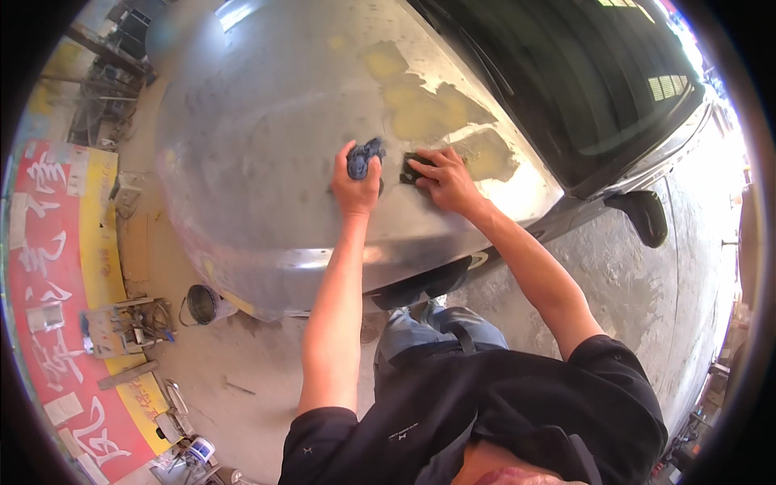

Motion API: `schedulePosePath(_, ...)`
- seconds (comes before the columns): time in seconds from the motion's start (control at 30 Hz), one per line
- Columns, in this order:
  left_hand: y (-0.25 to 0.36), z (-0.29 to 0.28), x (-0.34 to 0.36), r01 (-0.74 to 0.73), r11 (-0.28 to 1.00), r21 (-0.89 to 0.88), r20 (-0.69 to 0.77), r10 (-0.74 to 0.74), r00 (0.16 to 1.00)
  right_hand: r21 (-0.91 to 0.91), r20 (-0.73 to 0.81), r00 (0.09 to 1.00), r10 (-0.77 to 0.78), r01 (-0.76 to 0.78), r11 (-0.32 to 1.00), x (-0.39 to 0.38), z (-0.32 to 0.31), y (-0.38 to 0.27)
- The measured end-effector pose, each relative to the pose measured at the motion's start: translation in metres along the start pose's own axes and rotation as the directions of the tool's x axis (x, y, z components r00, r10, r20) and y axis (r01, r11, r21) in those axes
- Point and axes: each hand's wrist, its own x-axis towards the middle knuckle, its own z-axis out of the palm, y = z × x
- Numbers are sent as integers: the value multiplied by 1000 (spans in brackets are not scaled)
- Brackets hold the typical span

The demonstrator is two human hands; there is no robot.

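Two hands were over the car hood: the left hand clutched a crumpled dark-blue cloth; the right hand, nearer the hood's edge by the windshield, held a black pad under its fingers, left of its knuckles, near the yellowish filler patch.

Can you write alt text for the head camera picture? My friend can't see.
A person's left hand grips a crumpled blue cloth and their right hand holds a black block on a car's grey hood, near yellowish patches. The windshield is at upper right; a bucket is at lower left.
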Motion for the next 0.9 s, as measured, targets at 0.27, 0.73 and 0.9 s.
schedulePosePath(0.27, 4, 14, 10, -80, 996, 34, -22, 80, 997, 1, -29, 999, -35, 35, 999, 18, -6, 7)
schedulePosePath(0.73, -2, -2, 1, -98, 992, 78, -65, 103, 993, -23, 74, 997, 11, -9, 1000, 3, 0, -7)
schedulePosePath(0.9, 7, 0, 2, -20, 996, 92, -33, 23, 999, -52, 106, 983, -149, 155, 987, -24, -1, 16)
